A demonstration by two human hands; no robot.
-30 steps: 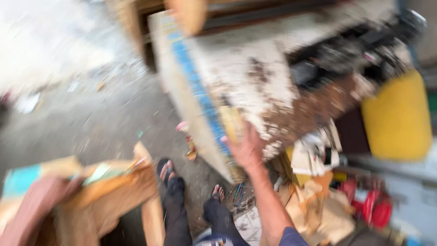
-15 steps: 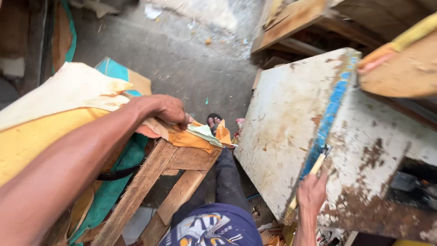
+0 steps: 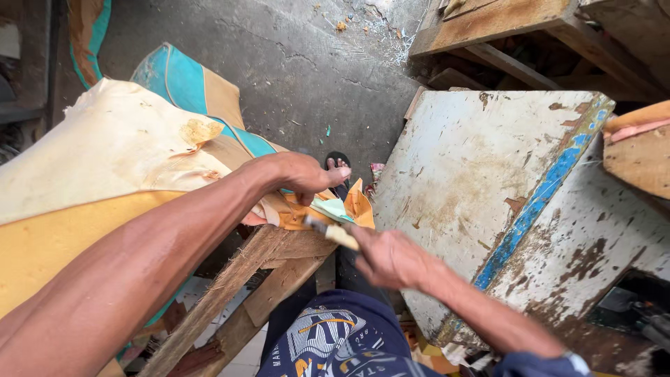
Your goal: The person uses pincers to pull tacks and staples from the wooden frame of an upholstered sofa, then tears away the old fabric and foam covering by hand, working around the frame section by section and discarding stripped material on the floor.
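Fabric: yellow-orange upholstery cover (image 3: 105, 181) with a teal panel, draped over the wooden frame; its torn corner sits right under your left fingers, just above and left of your right hand.
Left hand: your left hand (image 3: 303, 174) grips the fabric edge at the frame's top corner, fingers curled over it, pinching the cloth against the wood.
Right hand: your right hand (image 3: 391, 258) is closed around a small tool with a pale wooden handle (image 3: 333, 232); hand is motion-blurred, tool tip points at the fabric corner, just below your left fingers. Cannot tell if the tip touches the cloth.
Frame: bare wooden frame (image 3: 258, 279), rails running diagonally down-left from the fabric corner, between your two arms.
Scraps: green and orange fabric bits (image 3: 342, 206) hang at the corner, between both hands.
Board: big white-painted panel (image 3: 474, 181), flaking, with a blue stripe, leaning just right of your right hand.
Foot: sandalled foot (image 3: 338, 167) on the floor, just beyond your left fingertips.
Floor: grey cracked concrete (image 3: 300, 63) with debris, beyond the fabric.
Bench: wooden planks (image 3: 502, 21) top right, well apart from hands.
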